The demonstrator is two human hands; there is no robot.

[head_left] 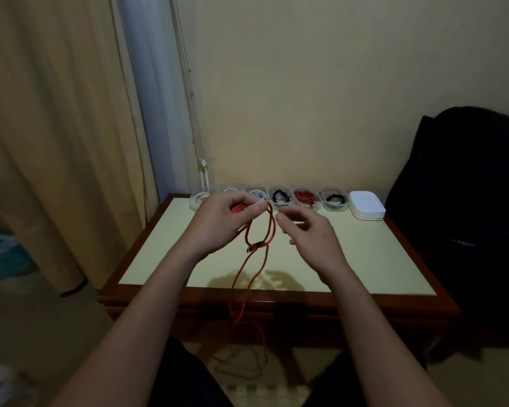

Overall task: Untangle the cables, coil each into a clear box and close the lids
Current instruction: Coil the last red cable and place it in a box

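Observation:
My left hand (pixel 224 221) is raised above the table and grips a red braided cable (pixel 265 239). The cable loops below that hand, crosses at a plug end near the middle, and hangs past the table's front edge down to my lap. Just right of the loop hovers my right hand (pixel 309 233), its fingers loosely spread and holding nothing. Along the back edge stands a row of several clear boxes (pixel 306 198) without lids, each with a coiled white, black or red cable inside. A stack of white lids (pixel 366 205) lies at the row's right end.
The table (pixel 379 259) has a pale yellow top and a dark wooden rim. A dark bag or garment (pixel 467 177) stands to the right of it. A curtain (pixel 65 142) hangs at the left, and the wall is right behind the boxes.

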